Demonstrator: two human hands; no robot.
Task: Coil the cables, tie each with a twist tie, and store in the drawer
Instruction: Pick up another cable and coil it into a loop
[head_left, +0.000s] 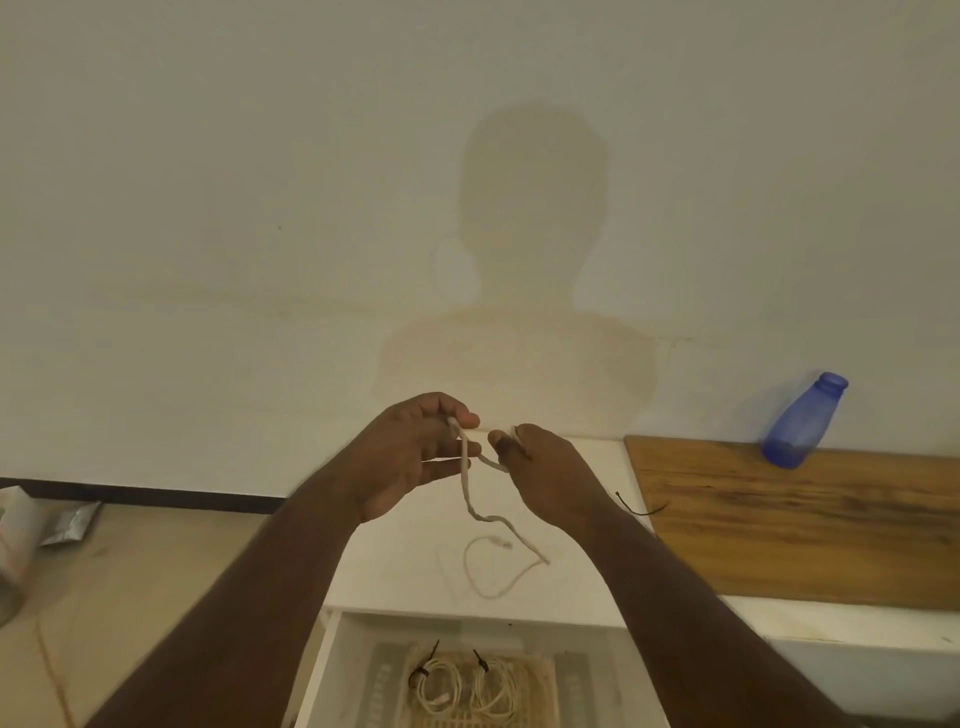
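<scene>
While cable (470, 483) is pinched by left hand (410, 457) and right hand (540, 467), slack is hung below fingers, nearer left.

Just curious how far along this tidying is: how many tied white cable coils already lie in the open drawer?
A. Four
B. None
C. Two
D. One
C: two tied white cable coils lie side by side in the open white drawer, each bound with a black tie.
</scene>
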